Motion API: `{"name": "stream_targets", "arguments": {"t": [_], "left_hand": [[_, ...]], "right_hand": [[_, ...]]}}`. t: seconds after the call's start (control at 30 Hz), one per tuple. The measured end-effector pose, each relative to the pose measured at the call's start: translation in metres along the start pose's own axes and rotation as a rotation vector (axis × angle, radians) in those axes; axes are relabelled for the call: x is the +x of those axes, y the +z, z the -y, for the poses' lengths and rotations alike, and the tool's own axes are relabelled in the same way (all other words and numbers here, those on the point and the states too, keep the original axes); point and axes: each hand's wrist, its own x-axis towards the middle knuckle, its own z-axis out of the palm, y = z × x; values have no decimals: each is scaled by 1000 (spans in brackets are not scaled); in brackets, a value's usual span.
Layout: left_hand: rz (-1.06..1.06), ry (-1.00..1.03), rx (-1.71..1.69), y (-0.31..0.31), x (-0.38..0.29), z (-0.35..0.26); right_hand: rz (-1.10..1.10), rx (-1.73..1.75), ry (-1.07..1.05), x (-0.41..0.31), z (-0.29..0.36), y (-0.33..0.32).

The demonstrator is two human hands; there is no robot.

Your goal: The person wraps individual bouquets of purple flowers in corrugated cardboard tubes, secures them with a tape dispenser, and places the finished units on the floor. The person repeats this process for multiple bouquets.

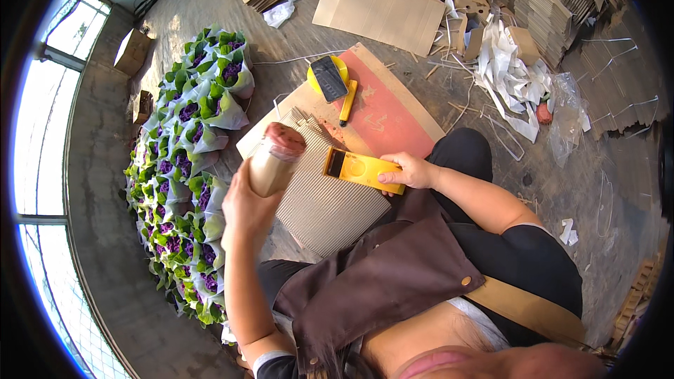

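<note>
My left hand (pixel 245 205) grips a pale wrapped cylinder (pixel 271 163), tilted, with a rough reddish end facing up and clear film around it. What is inside the wrap is hidden. In my right hand (pixel 413 169) is a yellow plastic hand tool (pixel 363 169) with a dark slot at its far end. Below both hands, a sheet of corrugated cardboard (pixel 329 210) lies before my lap. Beyond it, a smartphone (pixel 329 79) rests on a round yellow object (pixel 314 81), beside a yellow utility knife (pixel 348 105), on a red-printed cardboard sheet (pixel 389 100).
Left of me stand rows of purple ornamental kale (pixel 184 163) in white wraps. Flat cardboard (pixel 379 5) lies ahead. White paper scraps (pixel 505 68), clear plastic (pixel 566 116) and stacked cartons (pixel 542 5) are at the right. Loose straps (pixel 505 137) cross the floor.
</note>
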Motion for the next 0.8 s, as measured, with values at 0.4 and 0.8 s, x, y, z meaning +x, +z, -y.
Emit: {"name": "stream_targets", "arguments": {"t": [0.4, 0.8], "left_hand": [[-343, -287, -1439, -7, -60, 95], [-2057, -828, -1541, -28, -343, 299]], "right_hand": [[-696, -1020, 427, 100, -88, -65], [-868, -888, 229, 131, -119, -122]]}}
